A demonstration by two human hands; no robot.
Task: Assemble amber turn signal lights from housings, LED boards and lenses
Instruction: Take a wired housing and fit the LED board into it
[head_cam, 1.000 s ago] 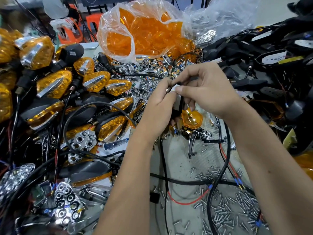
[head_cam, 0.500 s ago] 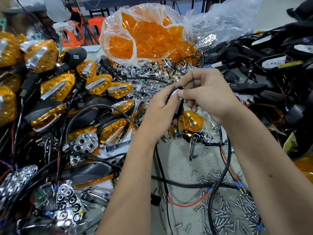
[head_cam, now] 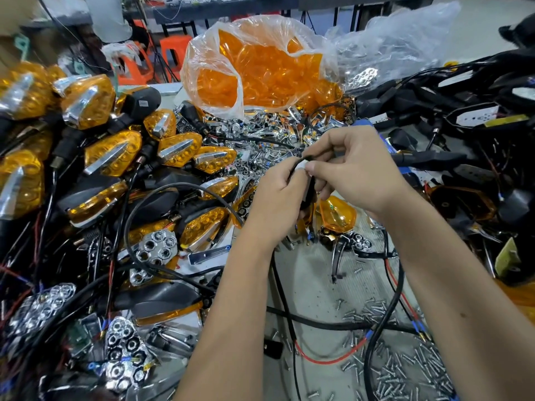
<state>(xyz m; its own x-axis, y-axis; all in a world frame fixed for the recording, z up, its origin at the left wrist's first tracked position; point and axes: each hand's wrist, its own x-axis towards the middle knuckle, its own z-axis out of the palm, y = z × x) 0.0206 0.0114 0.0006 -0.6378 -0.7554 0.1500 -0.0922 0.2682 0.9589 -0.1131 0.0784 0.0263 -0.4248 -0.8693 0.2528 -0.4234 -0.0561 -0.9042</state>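
Seen from the head camera, a worker's two bare hands meet above the middle of a crowded tabletop (head_cam: 315, 279). The left hand (head_cam: 275, 198) and the right hand (head_cam: 356, 172) each have their grip clamped on a thin black wire (head_cam: 298, 163), pinched between thumb and fingertips where the hands touch; a small dark part hangs between them, too hidden to identify. Just beneath the hands lies a loose amber lens (head_cam: 337, 212). A heap of assembled turn signal lights (head_cam: 115, 157) with amber lenses and chrome trim fills the left side, tangled with black cables. Behind the hands, a clear plastic bag of amber lenses (head_cam: 260, 70) stands open on a scatter of chrome parts (head_cam: 260, 131). Black housings (head_cam: 434, 102) with wiring pile up at right. Loose screws (head_cam: 405, 369) cover the near right of the tabletop, crossed by a red wire (head_cam: 327, 360).
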